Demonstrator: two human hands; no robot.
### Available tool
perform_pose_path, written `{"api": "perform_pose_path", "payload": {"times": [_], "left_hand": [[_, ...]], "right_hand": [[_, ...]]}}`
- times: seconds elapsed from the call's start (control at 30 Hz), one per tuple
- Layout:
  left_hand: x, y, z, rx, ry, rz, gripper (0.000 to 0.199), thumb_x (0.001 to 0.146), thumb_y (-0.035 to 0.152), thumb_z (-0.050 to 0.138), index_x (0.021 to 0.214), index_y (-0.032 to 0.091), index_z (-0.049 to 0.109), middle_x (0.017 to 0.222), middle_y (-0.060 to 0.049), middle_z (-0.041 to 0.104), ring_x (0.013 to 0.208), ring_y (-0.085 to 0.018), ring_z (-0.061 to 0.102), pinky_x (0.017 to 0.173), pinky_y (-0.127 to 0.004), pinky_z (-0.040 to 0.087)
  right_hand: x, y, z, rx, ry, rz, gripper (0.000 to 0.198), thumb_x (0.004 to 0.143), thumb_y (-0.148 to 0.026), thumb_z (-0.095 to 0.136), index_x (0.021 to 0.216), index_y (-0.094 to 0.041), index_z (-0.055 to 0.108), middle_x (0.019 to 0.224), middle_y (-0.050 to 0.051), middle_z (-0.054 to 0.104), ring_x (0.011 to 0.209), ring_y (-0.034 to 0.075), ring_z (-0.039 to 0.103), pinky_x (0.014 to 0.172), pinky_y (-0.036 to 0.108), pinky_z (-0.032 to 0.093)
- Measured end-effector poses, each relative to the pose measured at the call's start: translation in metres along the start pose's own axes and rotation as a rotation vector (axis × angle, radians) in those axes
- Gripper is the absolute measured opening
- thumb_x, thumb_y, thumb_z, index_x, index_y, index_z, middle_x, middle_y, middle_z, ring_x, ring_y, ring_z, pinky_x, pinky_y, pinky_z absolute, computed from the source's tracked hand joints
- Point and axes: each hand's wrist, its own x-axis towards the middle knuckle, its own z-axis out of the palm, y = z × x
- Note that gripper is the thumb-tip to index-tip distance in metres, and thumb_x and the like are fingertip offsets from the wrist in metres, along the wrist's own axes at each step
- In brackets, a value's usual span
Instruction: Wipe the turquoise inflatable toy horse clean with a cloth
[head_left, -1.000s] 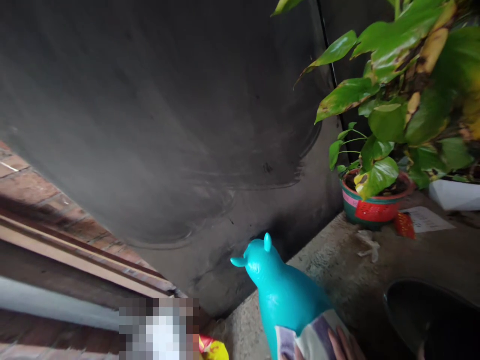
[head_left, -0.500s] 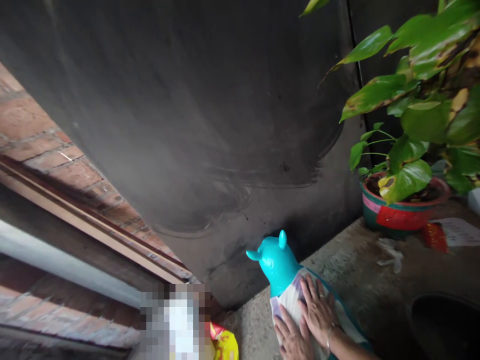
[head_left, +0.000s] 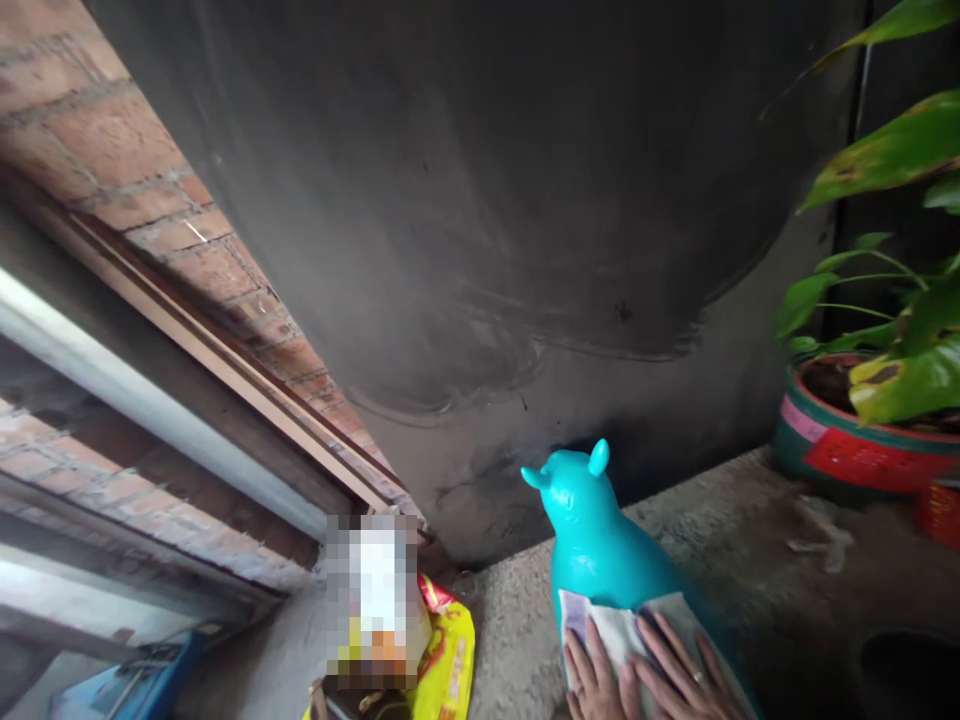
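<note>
A turquoise animal figure (head_left: 600,540) stands on a rough concrete ledge (head_left: 720,530), its eared head facing the dark wall. A white cloth with purple stripes (head_left: 626,625) lies over its back. My left hand (head_left: 592,680) and my right hand (head_left: 679,675) both press flat on that cloth, fingers spread, at the bottom edge of the view. A ring shows on my right hand.
A dark sooty wall (head_left: 487,200) rises right behind the ledge. A potted green plant in a red and green pot (head_left: 862,440) stands at the right. A yellow packet (head_left: 446,650) lies lower left, beside a brick wall (head_left: 195,250) and a pale pipe (head_left: 150,400).
The view has swung left and the plant has slid toward the right edge. My hands with the cloth have moved down the figure's back from just below its head.
</note>
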Motion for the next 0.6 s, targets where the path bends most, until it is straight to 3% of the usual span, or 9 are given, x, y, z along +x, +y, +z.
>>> {"api": "perform_pose_path", "payload": {"times": [0.13,0.23,0.33,0.43,0.6], "left_hand": [[0.052,0.01,-0.022,-0.166,-0.122,0.063,0.071,0.092,0.044,0.025,0.15,0.005,0.02,0.158,-0.019,0.014,0.146,-0.03,0.01,0.119,-0.048,0.021],[0.077,0.015,-0.035,-0.28,-0.168,0.086,0.071,0.094,0.046,0.019,0.151,0.005,0.013,0.16,-0.016,0.008,0.147,-0.023,-0.003,0.122,-0.04,0.01],[0.073,0.016,-0.037,-0.298,-0.154,0.07,0.07,0.095,0.046,0.018,0.152,0.006,0.013,0.161,-0.012,0.005,0.147,-0.02,-0.004,0.122,-0.035,0.007],[0.042,0.01,-0.029,-0.217,-0.143,0.027,0.069,0.093,0.044,0.026,0.151,0.008,0.017,0.16,-0.009,0.009,0.148,-0.021,0.004,0.122,-0.037,0.013],[-0.018,-0.007,-0.007,-0.05,-0.009,0.021,0.061,0.088,0.043,0.036,0.143,0.019,0.043,0.154,-0.011,0.028,0.14,-0.031,0.034,0.102,-0.048,0.048]], "right_hand": [[0.068,0.003,0.004,0.148,-0.156,0.132,0.057,0.094,-0.034,0.036,0.149,-0.038,0.022,0.155,0.002,0.029,0.136,0.035,0.04,0.108,0.068,0.03],[0.096,-0.002,0.006,0.232,-0.259,0.206,0.054,0.095,-0.033,0.033,0.148,-0.038,0.027,0.157,-0.001,0.024,0.142,0.035,0.03,0.117,0.068,0.012],[0.102,-0.006,0.001,0.251,-0.289,0.232,0.055,0.09,-0.029,0.037,0.145,-0.037,0.036,0.157,-0.002,0.027,0.144,0.034,0.027,0.117,0.066,0.017],[0.103,-0.009,-0.007,0.228,-0.231,0.33,0.048,0.087,-0.038,0.047,0.135,-0.033,0.051,0.15,0.002,0.043,0.139,0.038,0.034,0.11,0.069,0.027],[0.121,-0.018,-0.015,0.228,-0.198,0.335,0.045,0.091,-0.051,0.052,0.129,-0.026,0.055,0.143,0.004,0.049,0.132,0.034,0.041,0.106,0.059,0.039]]}}
